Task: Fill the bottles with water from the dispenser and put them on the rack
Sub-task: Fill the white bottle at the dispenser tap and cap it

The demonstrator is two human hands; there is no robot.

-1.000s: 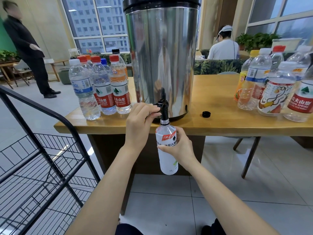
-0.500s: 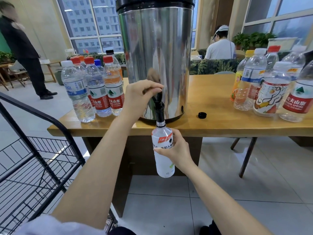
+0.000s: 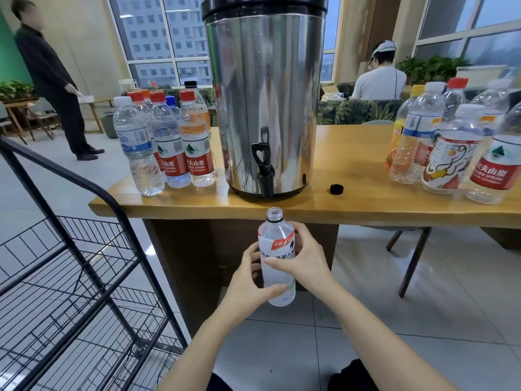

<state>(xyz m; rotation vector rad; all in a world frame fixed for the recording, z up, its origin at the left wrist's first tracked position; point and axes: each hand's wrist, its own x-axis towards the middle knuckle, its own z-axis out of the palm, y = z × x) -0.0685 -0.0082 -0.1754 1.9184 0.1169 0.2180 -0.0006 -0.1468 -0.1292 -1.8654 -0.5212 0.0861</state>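
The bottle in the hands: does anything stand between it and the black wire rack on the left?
Nothing visible does. The bottle, held by the left hand and the right hand, hangs below the edge of the table, and the space from it to the rack on the left looks free.

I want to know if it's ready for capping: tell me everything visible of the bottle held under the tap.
The bottle is clear plastic with a white label, red-banded at the top and printed with dark characters. Its mouth is open, no cap on, a dark ring round the neck. It is upright below the black tap of the dispenser, with a gap between them. The left hand grips its lower part, thumb across the front; the right hand wraps its middle. Its fill level is unclear.
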